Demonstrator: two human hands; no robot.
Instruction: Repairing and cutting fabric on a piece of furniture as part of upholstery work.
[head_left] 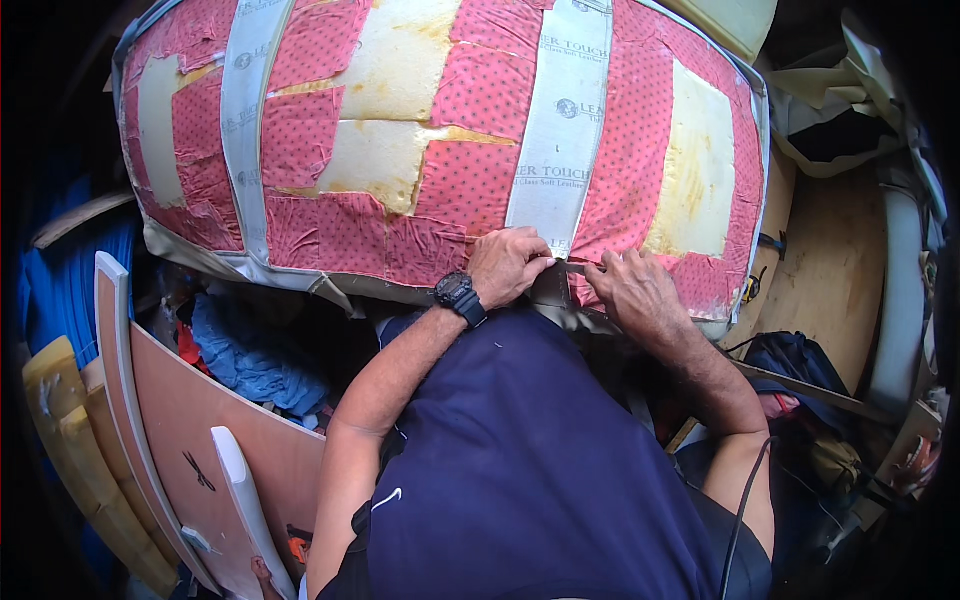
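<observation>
In front of me lies a cushion (475, 185), covered with pink dotted cloth patches and bare yellow foam. Two pale strips with printed backing run across it. At the near end of the middle strip (560, 135), my left hand (510, 262), with a dark watch (460, 299) on the wrist, is closed in a pinch at the strip's edge. My right hand (640, 295) is closed just to the right, fingertips at the cushion's near edge. A thin dark thing shows between the two hands; its kind cannot be made out. Grey-brown material (550, 288) hangs beneath them.
A curved wooden panel (240, 400) stands at the left with black scissors (200, 472) on it. Foam pieces (85, 450) and blue cloth (245, 350) lie near it. Right are a plywood board (825, 280), a dark bag (795, 358) and beige material (835, 100).
</observation>
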